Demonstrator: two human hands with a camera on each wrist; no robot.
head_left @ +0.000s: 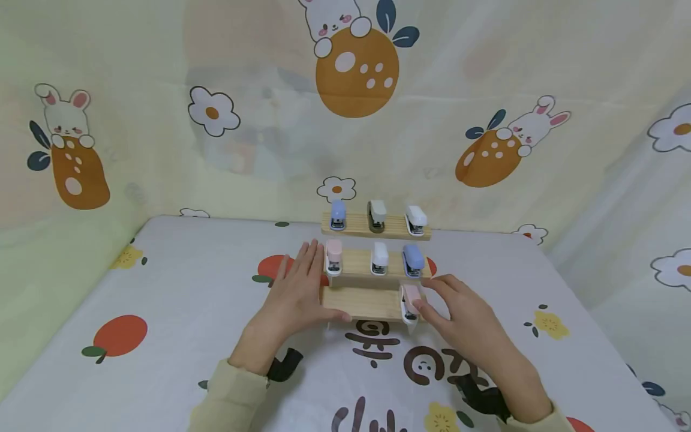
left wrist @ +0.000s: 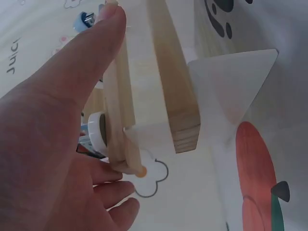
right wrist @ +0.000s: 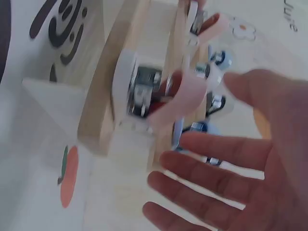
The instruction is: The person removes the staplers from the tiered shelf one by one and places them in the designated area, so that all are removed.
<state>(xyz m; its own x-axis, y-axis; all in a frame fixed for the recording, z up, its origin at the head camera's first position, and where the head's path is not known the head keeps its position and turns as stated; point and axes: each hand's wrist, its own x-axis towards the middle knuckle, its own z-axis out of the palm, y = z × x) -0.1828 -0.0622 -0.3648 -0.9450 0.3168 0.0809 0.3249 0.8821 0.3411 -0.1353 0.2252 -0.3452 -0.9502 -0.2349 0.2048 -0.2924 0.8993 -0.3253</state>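
Note:
A tiered wooden display stand (head_left: 364,305) with clear supports holds small staplers on three shelves. On the lowest shelf, at its right end, sits a pink-and-white stapler (head_left: 411,298). My right hand (head_left: 472,318) is beside it, fingers spread and thumb close to its top; the right wrist view shows a gap between hand and pink stapler (right wrist: 180,103). Along the stand's left end lies my left hand (head_left: 294,297), fingers straight, its thumb reaching over the lowest shelf's front edge. In the left wrist view its fingers (left wrist: 115,190) touch the end of a shelf.
Pink (head_left: 334,255), white (head_left: 379,257) and blue staplers (head_left: 414,259) stand on the middle shelf. Above are a blue (head_left: 338,214), a grey-green (head_left: 376,215) and a white one (head_left: 415,218). A patterned cloth (head_left: 178,300) covers the table; a curtain (head_left: 259,156) hangs behind.

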